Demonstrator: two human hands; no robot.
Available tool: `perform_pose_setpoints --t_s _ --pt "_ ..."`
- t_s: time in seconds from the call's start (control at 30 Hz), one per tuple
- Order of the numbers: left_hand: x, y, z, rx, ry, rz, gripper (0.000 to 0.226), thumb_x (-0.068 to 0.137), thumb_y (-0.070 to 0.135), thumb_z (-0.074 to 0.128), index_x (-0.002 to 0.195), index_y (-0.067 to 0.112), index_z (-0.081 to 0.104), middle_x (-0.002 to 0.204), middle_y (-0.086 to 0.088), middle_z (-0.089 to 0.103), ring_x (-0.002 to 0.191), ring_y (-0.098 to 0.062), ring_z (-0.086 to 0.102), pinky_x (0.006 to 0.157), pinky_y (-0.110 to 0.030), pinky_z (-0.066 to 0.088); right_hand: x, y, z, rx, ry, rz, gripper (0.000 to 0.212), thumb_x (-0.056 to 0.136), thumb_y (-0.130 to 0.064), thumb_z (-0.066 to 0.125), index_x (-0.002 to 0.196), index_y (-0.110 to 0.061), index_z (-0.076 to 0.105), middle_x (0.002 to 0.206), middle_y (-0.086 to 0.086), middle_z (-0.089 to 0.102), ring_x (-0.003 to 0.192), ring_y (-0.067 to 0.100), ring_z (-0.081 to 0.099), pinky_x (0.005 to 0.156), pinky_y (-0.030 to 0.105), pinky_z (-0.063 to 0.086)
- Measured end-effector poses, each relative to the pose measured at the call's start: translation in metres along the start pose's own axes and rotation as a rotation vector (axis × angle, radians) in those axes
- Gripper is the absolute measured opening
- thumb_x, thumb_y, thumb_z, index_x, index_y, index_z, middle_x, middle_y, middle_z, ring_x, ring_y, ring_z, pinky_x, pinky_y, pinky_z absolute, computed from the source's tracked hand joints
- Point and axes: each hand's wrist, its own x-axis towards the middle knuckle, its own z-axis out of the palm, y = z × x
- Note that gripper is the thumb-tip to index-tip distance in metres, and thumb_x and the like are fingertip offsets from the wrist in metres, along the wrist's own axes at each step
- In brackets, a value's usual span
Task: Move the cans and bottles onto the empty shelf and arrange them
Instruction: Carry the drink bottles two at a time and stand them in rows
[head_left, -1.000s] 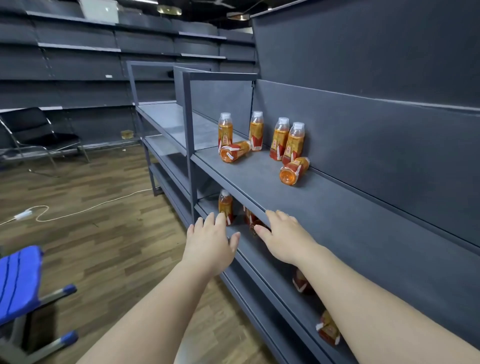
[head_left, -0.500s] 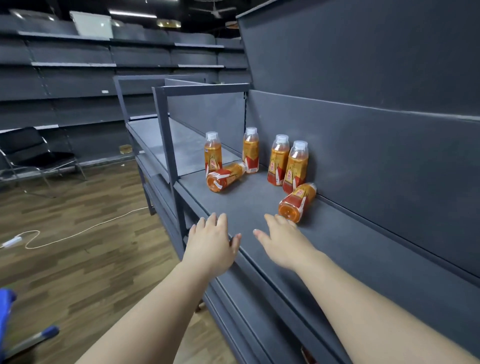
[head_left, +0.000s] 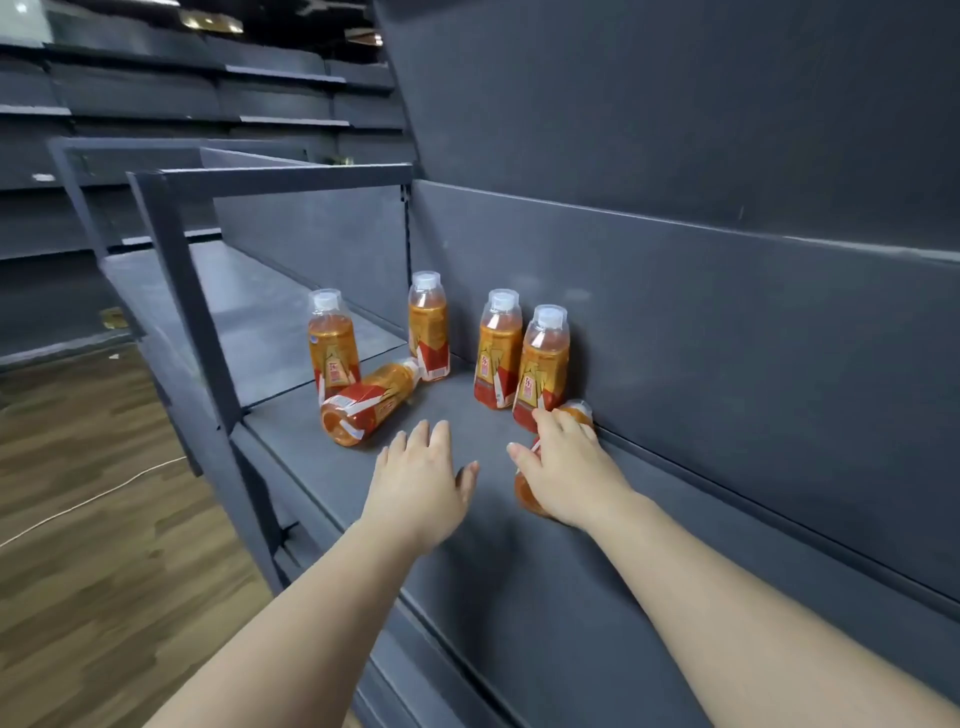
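In the middle right of the frame, the right hand (head_left: 563, 467) lies on a fallen bottle (head_left: 524, 496) just beside the back panel (head_left: 727, 338). Its fingers (head_left: 558, 423) curve round it, probably to stand it up. The left hand (head_left: 421, 483) hovers with fingers released and straight, near a second fallen bottle (head_left: 369, 410). Four upright bottles (head_left: 498, 353) stand behind on the grey shelf (head_left: 467, 571), not in a neat row. At lower left is a wooden floor (head_left: 78, 597) with a thin cable (head_left: 93, 499).

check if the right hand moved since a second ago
Yes. The right hand went from the front edge of the shelf deeper in, toward the back panel, now covering the lying bottle.
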Motion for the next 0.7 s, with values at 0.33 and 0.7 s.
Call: perform_pose_setpoints --t_s 0.33,0.7 --pt "0.12 -0.018 0.011 -0.111 0.026 0.163 0.074 0.101 0.053 0.043 0.158 0.013 0.017 0.161 -0.008 0.029 0.147 -0.028 0.03 0.12 -0.041 0.029 0.079 -0.006 0.004 0.106 0.219 0.282 0.072 0.098 -0.049 0.051 0.154 -0.019 0.018 0.156 0.004 0.031 0.14 0.026 0.035 0.108 0.044 0.039" --pt "0.202 -0.017 0.023 -0.392 0.017 0.208 0.088 0.096 0.045 0.059 0.158 0.01 0.007 0.159 -0.01 0.03 0.142 -0.03 0.038 0.11 -0.042 0.039 0.144 -0.001 0.021 0.316 0.421 0.545 0.101 0.082 -0.052 0.074 0.155 -0.019 0.012 0.155 0.006 0.032 0.138 0.029 0.039 0.107 0.048 0.042"
